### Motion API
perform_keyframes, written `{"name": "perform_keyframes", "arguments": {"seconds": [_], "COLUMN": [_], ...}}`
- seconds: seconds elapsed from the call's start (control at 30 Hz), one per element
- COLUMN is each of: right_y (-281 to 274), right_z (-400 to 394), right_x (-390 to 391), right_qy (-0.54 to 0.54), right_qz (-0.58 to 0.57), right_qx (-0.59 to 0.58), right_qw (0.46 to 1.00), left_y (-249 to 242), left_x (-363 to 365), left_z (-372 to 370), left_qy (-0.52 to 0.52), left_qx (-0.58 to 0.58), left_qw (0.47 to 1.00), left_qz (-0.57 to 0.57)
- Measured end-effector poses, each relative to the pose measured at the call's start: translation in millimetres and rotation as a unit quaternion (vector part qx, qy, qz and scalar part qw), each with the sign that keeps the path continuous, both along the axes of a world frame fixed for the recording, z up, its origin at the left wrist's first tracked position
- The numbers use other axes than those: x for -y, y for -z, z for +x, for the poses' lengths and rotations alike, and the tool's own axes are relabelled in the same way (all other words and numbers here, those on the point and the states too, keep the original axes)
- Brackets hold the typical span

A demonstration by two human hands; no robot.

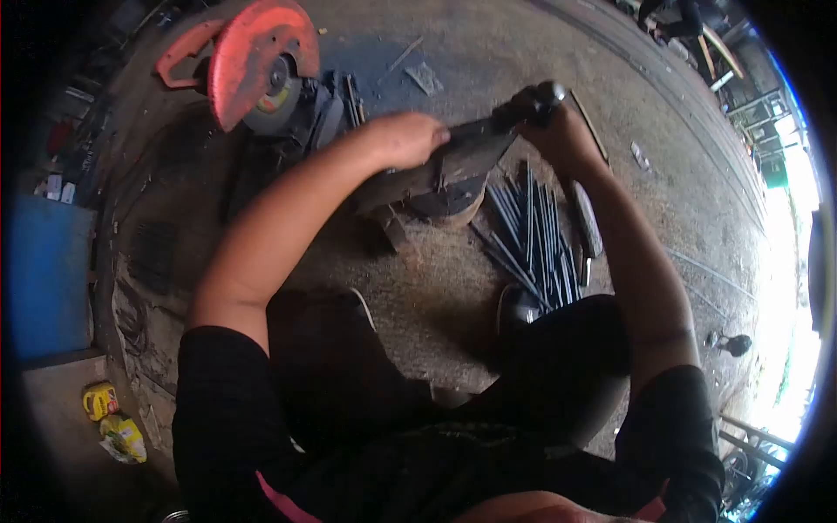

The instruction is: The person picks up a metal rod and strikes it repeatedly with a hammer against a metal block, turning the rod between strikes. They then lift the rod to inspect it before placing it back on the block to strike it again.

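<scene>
My left hand (405,139) is closed at the left end of a dark metal block (471,148) like an anvil, which stands on a round base (449,209). What its fingers grip is too dark to make out. My right hand (558,139) is wrapped round a hammer at the block's right end. The dark hammer head (527,100) shows a shiny round face, and its handle is mostly hidden by my hand. Below the block, a bunch of thin metal rods (536,231) lies on the floor beside my shoe (520,307).
An orange cut-off saw (261,65) stands at the left beyond my arm. A long pale object (587,218) lies right of the rods. A blue panel (48,275) and yellow packages (113,418) are at far left. A small dark object (737,345) lies at right.
</scene>
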State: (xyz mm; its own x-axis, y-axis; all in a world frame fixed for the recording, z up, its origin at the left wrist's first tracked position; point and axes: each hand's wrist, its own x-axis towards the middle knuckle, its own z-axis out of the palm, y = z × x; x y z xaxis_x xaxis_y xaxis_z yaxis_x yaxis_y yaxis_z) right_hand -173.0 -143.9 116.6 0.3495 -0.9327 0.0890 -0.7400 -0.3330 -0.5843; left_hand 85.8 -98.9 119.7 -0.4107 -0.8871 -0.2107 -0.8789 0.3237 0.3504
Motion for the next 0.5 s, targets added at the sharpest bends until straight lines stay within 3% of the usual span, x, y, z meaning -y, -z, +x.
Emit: {"name": "perform_keyframes", "arguments": {"seconds": [0.1, 0.23, 0.3, 0.37, 0.43, 0.5], "right_y": [-7.4, 4.3, -5.5, -6.9, -24.5, -21.1], "right_z": [-0.7, 2.4, 6.9, 3.7, 5.1, 3.3], "right_x": [-3.5, 1.5, -9.4, -11.4, -26.8, -24.0], "right_qy": [-0.011, -0.025, 0.066, 0.058, 0.087, 0.09], "right_qz": [-0.019, -0.032, 0.057, 0.044, 0.154, 0.155], "right_qx": [-0.026, 0.029, 0.043, 0.057, 0.101, 0.122], "right_qw": [0.999, 0.999, 0.995, 0.996, 0.979, 0.976], "left_y": [-8.1, -8.6, -2.6, 7.4, 4.9, -2.5], "left_x": [-13.7, -5.0, -0.9, 3.0, -5.8, -11.6], "left_z": [-12.7, -15.2, -17.8, -21.2, -30.2, -31.0], "left_qy": [-0.026, -0.008, -0.022, -0.021, -0.095, -0.128], "left_qx": [0.054, 0.088, 0.076, 0.071, 0.048, 0.021], "left_qw": [0.998, 0.995, 0.997, 0.997, 0.994, 0.991], "left_qz": [-0.023, -0.038, 0.003, 0.007, 0.006, 0.021]}}
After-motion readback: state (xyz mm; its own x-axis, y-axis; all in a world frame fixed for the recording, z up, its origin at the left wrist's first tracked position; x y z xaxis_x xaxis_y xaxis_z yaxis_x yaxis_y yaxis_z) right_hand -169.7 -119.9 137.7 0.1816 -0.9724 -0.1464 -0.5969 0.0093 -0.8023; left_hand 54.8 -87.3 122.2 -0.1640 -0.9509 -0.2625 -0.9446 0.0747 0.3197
